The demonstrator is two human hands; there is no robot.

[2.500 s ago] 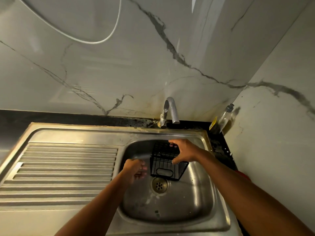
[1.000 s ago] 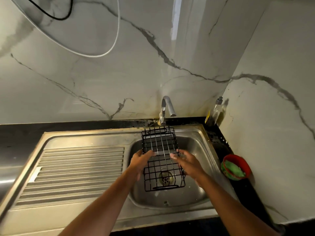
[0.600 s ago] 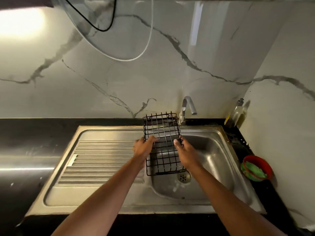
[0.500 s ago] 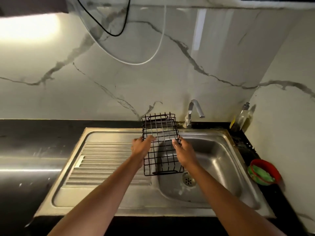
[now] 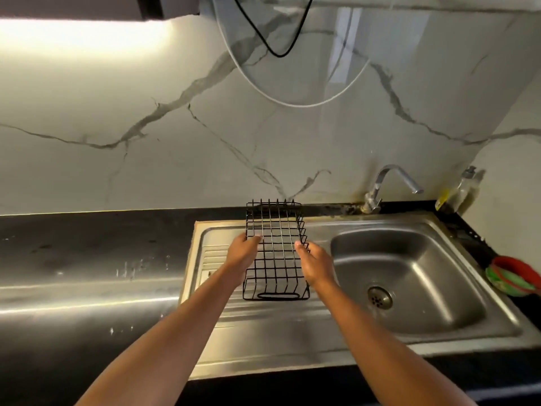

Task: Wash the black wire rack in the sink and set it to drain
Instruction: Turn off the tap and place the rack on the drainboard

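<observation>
The black wire rack (image 5: 275,244) is held upside down over the ribbed steel draining board (image 5: 263,326), left of the sink bowl (image 5: 415,276). My left hand (image 5: 243,252) grips its left side and my right hand (image 5: 314,263) grips its right side. Whether the rack's near end touches the board I cannot tell. The bowl holds nothing but its drain (image 5: 379,298).
A curved tap (image 5: 389,183) stands behind the bowl, its spout over the basin. A clear bottle (image 5: 465,189) sits in the back right corner. A red bowl with a green scrubber (image 5: 512,278) lies on the right counter. Black counter (image 5: 87,273) stretches left. Cables hang on the marble wall.
Both hands carried the rack out of the sink bowl and to the left, over the draining board. The view has swung left with it.
</observation>
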